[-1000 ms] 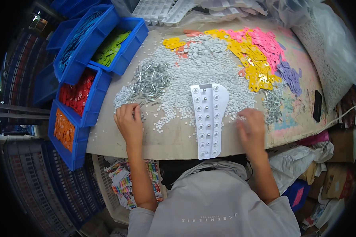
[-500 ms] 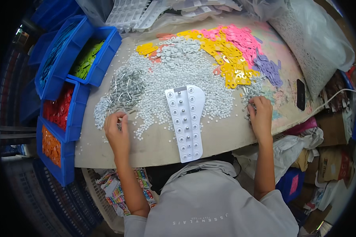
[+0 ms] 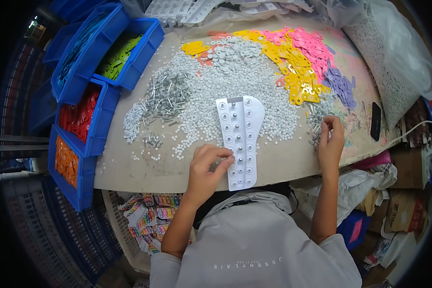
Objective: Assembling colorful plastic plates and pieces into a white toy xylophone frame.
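Across the desk (image 3: 129, 176) spread white discs (image 3: 216, 81), bright strips (image 3: 300, 79) and metal pins (image 3: 167, 96), so strays could work under the tray (image 3: 242, 144) and tilt it. It lies before me, lower end at the near edge, where a knock from my left hand (image 3: 207, 168) might push it off. That hand's thumb and finger curl nearly together at its left side (whether they pinch anything, I cannot tell). My right hand (image 3: 332, 139), fingertips bent close, is at the right pile (image 3: 317, 114); its grip is unclear, and hurry could scatter pins.
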A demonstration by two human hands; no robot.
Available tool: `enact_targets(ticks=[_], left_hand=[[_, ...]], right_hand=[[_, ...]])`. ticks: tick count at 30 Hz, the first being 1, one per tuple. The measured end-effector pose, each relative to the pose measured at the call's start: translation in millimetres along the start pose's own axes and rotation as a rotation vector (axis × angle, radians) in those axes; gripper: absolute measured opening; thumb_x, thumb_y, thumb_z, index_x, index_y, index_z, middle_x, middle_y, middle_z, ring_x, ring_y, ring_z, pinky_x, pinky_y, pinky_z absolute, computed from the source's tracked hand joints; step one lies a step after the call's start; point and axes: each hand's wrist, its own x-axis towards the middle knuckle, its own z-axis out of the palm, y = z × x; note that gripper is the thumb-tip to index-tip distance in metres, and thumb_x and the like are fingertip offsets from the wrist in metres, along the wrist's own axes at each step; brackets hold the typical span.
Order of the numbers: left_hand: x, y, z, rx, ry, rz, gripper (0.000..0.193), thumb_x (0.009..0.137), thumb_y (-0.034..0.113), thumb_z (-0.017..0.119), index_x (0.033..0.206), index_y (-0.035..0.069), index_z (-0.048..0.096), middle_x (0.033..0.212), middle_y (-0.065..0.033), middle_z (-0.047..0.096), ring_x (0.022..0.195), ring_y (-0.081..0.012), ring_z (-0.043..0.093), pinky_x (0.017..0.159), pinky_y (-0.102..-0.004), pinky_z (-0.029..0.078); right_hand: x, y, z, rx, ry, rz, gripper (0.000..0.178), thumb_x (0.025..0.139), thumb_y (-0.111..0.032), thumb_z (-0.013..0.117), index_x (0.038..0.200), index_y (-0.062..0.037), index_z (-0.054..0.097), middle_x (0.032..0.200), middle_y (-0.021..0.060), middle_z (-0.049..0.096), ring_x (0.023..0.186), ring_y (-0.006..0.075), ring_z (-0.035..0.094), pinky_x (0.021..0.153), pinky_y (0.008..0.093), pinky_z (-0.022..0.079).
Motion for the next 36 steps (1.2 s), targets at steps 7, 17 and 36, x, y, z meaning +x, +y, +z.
enact_targets(ticks=[7,17,36], left_hand=[[4,1,7,0.13,-0.11,0.264,0.016,0.076,0.007,0.082,0.09,0.006,0.074,0.086,-0.0019,0.071,0.085,-0.0202,0.061,0.082,-0.0329,0.039],[-1,-4,13,0.177,-0.16,0.31,0.015,0.074,0.007,0.082,0.086,0.01,0.072,0.084,0.0007,0.069,0.081,-0.0192,0.06,0.079,-0.0344,0.038],[-26,-36,-37,0.175,0.455,-0.068,0.008,0.094,0.006,0.065,0.098,0.001,0.07,0.085,-0.0089,0.063,0.081,-0.0229,0.058,0.078,-0.0345,0.045]], right_hand=[[-37,-47,4,0.463,-0.204,0.065,0.01,0.093,0.002,0.063,0.102,0.0008,0.066,0.098,0.0097,0.07,0.087,0.0162,0.066,0.08,0.03,0.051],[-77,-89,19,0.592,-0.376,-0.05,0.017,0.084,0.002,0.074,0.095,-0.0011,0.063,0.095,0.0095,0.067,0.09,0.0218,0.065,0.082,0.0313,0.05],[-97,-102,40,0.474,-0.42,-0.445,0.019,0.073,-0.001,0.08,0.082,-0.0054,0.065,0.088,0.004,0.069,0.08,0.0251,0.059,0.074,0.0378,0.046]])
